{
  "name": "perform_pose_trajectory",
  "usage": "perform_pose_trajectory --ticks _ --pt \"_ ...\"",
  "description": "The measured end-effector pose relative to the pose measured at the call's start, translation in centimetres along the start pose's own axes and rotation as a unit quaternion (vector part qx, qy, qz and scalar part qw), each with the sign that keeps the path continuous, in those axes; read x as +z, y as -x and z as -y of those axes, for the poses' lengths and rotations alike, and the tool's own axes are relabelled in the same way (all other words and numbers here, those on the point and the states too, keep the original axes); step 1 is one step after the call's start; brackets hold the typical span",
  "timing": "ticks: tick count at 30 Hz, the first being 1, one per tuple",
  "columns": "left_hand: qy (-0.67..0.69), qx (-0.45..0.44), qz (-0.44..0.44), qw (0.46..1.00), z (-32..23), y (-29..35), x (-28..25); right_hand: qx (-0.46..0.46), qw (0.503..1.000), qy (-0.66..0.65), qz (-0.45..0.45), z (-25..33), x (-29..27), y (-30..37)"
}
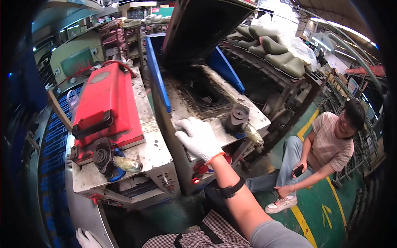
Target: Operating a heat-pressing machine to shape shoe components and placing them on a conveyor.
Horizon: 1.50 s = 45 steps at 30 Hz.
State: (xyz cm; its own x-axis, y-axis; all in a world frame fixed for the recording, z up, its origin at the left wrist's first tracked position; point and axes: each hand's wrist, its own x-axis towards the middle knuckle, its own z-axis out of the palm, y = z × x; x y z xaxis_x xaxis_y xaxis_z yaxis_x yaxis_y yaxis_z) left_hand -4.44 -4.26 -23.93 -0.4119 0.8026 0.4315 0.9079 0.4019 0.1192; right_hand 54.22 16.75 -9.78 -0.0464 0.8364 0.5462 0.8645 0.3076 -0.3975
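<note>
My right hand (198,138), in a white knit glove with an orange cuff, is at the near left edge of a worn white-topped machine (258,120). Its fingers are apart and slightly bent, with nothing seen in them. Behind it, the machine's dark lid (202,31) stands raised over a dark rectangular opening (205,94). A black latch piece (239,115) with a tape-wrapped handle (253,135) lies right of the hand. At the lower left, my left hand (86,239), also gloved, rests by a grey metal surface (84,208), fingers extended and partly cut off by the frame.
Left of the open machine stands another with a closed red lid (103,101) and a tape-wrapped handle (128,164). A rack with olive-green foot-shaped forms (275,51) is at the back right. A person (326,144) holding a phone sits low on the green floor (318,206) at right.
</note>
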Motion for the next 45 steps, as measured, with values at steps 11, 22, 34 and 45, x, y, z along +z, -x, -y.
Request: perform_pose_trajectory --ticks 11,22,34,45 --pt "-0.073 -0.481 -0.061 0.872 6.4 -0.8 -3.0 0.102 0.98 -0.161 0.052 -1.5 0.8 -0.2" --pt "0.035 -0.733 -0.283 0.617 28.5 4.4 -5.6 0.134 0.957 -0.234 0.111 -7.4 2.3 -0.8" --pt "0.577 -0.569 -0.203 0.549 33.0 12.0 -10.8 0.141 0.959 -0.226 0.091 -7.5 2.1 -1.2" --pt "0.826 -0.287 0.0 0.485 9.6 10.0 -13.0 -0.088 0.97 -0.032 0.223 8.7 0.0 3.0"
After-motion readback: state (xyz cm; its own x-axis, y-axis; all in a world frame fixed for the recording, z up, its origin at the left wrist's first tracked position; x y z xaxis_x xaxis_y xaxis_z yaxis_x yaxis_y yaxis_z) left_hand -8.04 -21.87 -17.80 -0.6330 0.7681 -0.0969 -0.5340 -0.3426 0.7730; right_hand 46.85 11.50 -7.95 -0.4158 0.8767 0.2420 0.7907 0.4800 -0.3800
